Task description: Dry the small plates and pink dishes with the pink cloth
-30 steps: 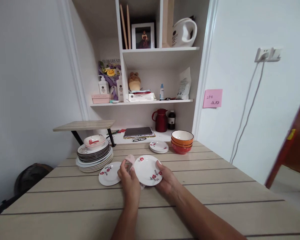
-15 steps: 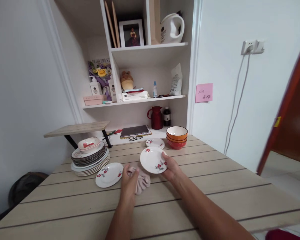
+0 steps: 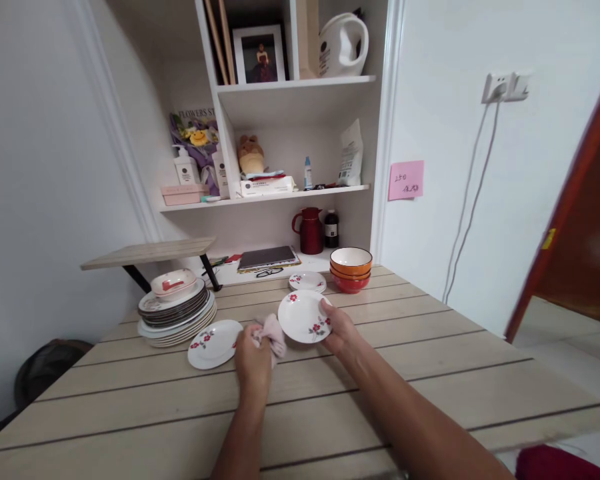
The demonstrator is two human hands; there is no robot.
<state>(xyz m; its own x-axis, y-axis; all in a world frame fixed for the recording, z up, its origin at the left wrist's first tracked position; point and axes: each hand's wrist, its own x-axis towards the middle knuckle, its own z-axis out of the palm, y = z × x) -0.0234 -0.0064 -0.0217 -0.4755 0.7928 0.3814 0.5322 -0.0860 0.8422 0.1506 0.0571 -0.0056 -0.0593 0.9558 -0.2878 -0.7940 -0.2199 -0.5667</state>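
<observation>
My right hand [image 3: 341,331] grips a small white plate with red flowers [image 3: 304,316] by its right rim, tilted above the wooden table [image 3: 330,393]. My left hand [image 3: 253,357] is closed on a pink cloth [image 3: 273,331] just left of that plate. A second flowered plate [image 3: 214,343] lies flat on the table to the left of my left hand.
A tall stack of plates [image 3: 177,315] topped by a small dish stands at the left. Small flowered plates [image 3: 307,281] and stacked orange bowls [image 3: 351,269] sit at the far edge. Shelves with a red jug [image 3: 311,231] rise behind.
My left hand has lifted the pink cloth off the table and brought it up beside the held plate. The right hand has kept the plate, shifting slightly nearer.
</observation>
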